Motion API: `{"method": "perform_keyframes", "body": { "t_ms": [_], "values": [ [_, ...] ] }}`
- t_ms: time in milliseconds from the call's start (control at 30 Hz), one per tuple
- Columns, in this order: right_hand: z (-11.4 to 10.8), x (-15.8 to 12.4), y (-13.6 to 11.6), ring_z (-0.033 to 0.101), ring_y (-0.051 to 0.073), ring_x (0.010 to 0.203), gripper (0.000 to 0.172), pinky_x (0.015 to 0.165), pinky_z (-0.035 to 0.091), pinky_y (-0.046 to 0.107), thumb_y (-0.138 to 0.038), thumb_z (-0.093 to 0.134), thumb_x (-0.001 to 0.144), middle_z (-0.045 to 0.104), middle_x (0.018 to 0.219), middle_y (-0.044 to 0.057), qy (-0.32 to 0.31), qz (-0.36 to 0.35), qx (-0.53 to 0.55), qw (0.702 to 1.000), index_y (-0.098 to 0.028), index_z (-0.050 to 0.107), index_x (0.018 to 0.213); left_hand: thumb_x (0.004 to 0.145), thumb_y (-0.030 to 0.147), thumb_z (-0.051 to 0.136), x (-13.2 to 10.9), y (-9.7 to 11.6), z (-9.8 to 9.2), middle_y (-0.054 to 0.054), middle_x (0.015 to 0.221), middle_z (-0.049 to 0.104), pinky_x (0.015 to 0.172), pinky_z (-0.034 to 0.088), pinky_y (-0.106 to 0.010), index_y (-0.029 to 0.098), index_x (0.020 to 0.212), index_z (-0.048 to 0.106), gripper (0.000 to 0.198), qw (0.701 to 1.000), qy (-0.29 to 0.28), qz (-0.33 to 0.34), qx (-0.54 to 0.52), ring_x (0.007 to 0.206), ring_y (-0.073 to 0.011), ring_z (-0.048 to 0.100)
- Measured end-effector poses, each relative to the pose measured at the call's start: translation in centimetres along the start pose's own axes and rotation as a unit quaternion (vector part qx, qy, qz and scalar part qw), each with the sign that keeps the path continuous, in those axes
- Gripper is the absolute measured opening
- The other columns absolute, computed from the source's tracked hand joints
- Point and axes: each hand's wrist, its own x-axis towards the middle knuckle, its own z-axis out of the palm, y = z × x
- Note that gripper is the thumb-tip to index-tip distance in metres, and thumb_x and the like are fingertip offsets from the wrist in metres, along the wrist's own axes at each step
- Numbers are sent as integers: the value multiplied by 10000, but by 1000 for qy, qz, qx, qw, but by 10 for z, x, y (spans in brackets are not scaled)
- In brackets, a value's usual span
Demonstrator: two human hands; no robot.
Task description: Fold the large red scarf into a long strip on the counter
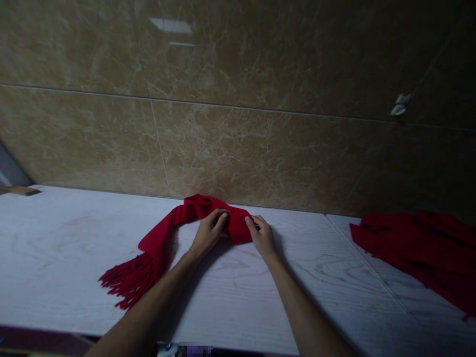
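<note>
A red scarf (159,239) with a fringed end lies in a curve on the white wood-grain table (238,282). Its fringe spreads at the left, and the other end is folded into a flat band between my hands. My left hand (212,228) pinches the band from its left side, thumb on top. At the band's right edge, my right hand (262,233) grips the cloth between thumb and fingers. The fingertips under the fabric are hidden.
A heap of red cloth (416,243) lies at the table's right. Behind the table rises a brown marbled tile wall (238,148) with a small white fitting (400,105). A strip of wood (20,190) lies at the far left corner.
</note>
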Motion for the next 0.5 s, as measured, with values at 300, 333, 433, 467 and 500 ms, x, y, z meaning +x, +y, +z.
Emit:
{"method": "perform_keyframes", "body": {
  "t_ms": [300, 333, 433, 467, 500],
  "values": [
    [-4, 3, 10, 660, 293, 899, 450, 885, 507, 429, -692, 596, 873, 766, 940, 83, 39, -23, -34, 998, -266, 741, 873, 919, 365, 627, -5, 1, 9, -135, 1203, 743, 861, 583, -351, 170, 1219, 700, 365, 996, -83, 20, -39, 1019, -248, 709],
    [-3, 3, 11, 668, 297, 909, 447, 889, 511, 432, -681, 619, 864, 770, 957, 86, 38, -26, -25, 999, -254, 742, 906, 918, 348, 634, -6, 2, 10, -139, 1236, 735, 883, 582, -357, 173, 1243, 693, 374, 994, -93, 18, -48, 1056, -254, 704],
    [-2, 4, 10, 684, 307, 1002, 450, 944, 519, 444, -633, 675, 847, 776, 1055, 94, 45, -34, -5, 998, -232, 735, 1043, 913, 348, 659, -10, 4, 13, -146, 1326, 696, 886, 587, -352, 182, 1306, 662, 426, 990, -114, -13, -79, 1127, -267, 686],
    [-2, 4, 10, 680, 308, 1050, 458, 979, 513, 449, -620, 682, 844, 772, 1099, 97, 52, -39, -2, 998, -231, 729, 1080, 910, 372, 671, -11, 5, 14, -151, 1333, 689, 857, 592, -343, 180, 1317, 653, 450, 988, -120, -25, -89, 1111, -267, 691],
    [-3, 4, 10, 670, 309, 1100, 466, 1017, 502, 454, -610, 683, 841, 764, 1142, 100, 61, -44, -2, 997, -231, 724, 1110, 908, 403, 681, -11, 4, 15, -155, 1320, 691, 818, 595, -332, 176, 1326, 644, 477, 986, -128, -36, -98, 1064, -260, 703]
  ]
}}
